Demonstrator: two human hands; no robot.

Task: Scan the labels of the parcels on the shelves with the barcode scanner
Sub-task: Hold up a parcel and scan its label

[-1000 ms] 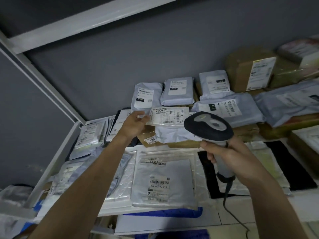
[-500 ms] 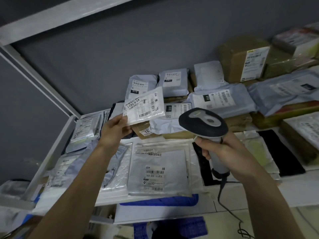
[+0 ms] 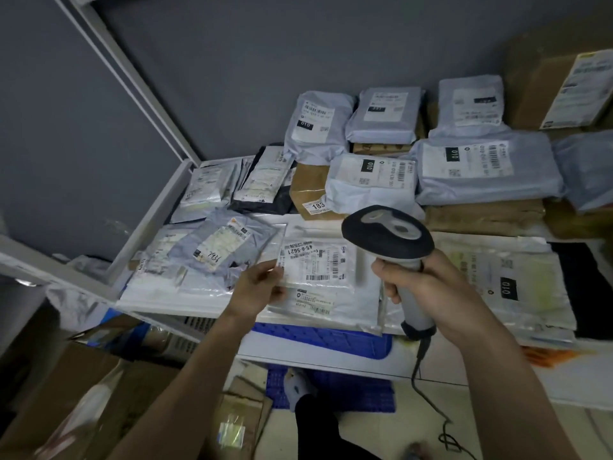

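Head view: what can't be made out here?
- Scanner window: faces away, so any beam is unseen.
- Trigger: covered by right hand fingers.
- Label small print: too small; only 45-6-5621 reads.
- Left hand fingertips: under the parcel edge.
- Box at right: cut off by the frame edge.

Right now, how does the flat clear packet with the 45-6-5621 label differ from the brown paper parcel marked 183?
The flat clear packet labelled 45-6-5621 is thin and see-through; the brown paper parcel marked 183 is bulkier and opaque. The left hand holds the clear packet at its edge near the shelf front; the brown parcel sits untouched further back, partly under a grey mailer. Both carry white printed labels.
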